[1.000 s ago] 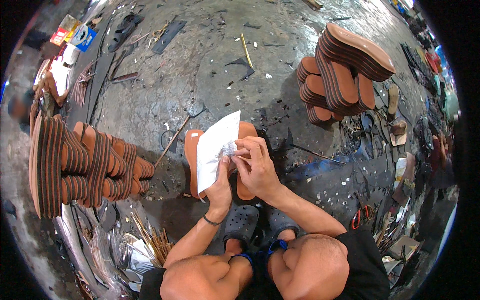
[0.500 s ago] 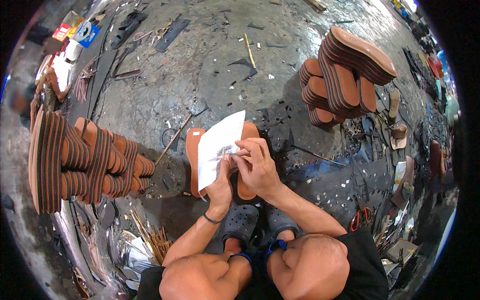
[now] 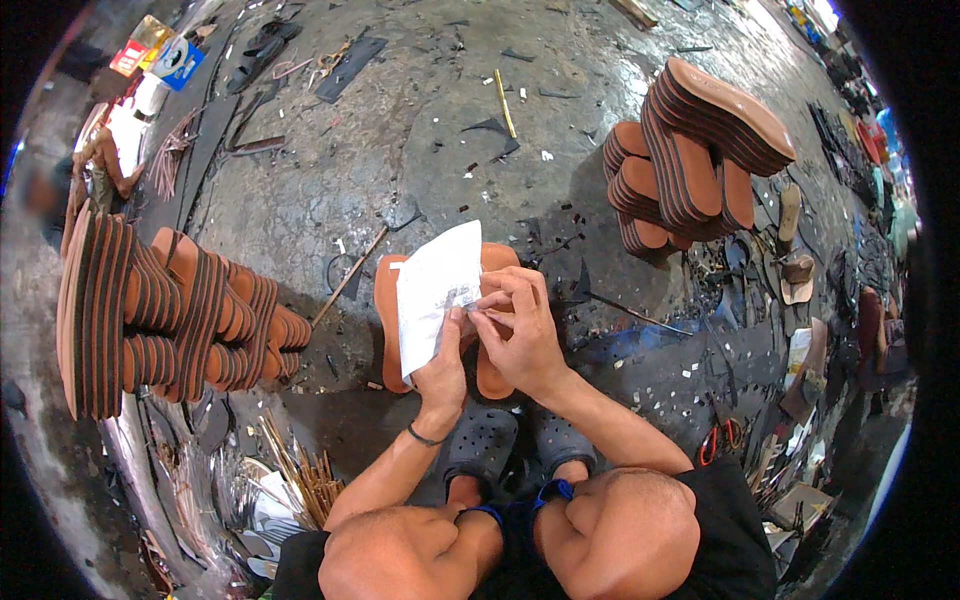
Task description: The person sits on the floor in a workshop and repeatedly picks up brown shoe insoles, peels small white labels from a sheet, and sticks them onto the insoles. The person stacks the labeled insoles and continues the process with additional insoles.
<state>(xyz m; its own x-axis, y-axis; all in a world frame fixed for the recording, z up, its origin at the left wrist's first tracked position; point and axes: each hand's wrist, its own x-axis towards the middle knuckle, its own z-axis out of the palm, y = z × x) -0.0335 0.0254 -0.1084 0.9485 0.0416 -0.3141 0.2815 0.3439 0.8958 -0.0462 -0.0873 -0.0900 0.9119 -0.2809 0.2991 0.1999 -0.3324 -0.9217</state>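
Observation:
My left hand (image 3: pixel 441 374) is closed on the lower right part of a white paper sheet (image 3: pixel 432 278), thumb on top near some small dark print. With thumb and fingertips drawn together, my right hand (image 3: pixel 527 340) pinches at the sheet's right edge; anything smaller between those fingers is too fine to make out. Under the sheet, side by side on the floor, lie a tan left shoe sole (image 3: pixel 391 325) and a tan right shoe sole (image 3: pixel 498 257), both partly covered. A small white label (image 3: pixel 396 265) shows near the left sole's top end.
A large stack of tan and dark soles (image 3: pixel 190 320) stands at left, another stack (image 3: pixel 690 160) at far right. A thin stick (image 3: pixel 350 272) and a yellow strip (image 3: pixel 505 105) lie on the littered floor. Orange-handled scissors (image 3: pixel 720 440) are at right. Another person's arm (image 3: pixel 112 165) shows at far left.
The white sheet has tilted and shifted slightly left and down, showing more of its print. My right fingers stay at its edge. The whole view has shifted a little.

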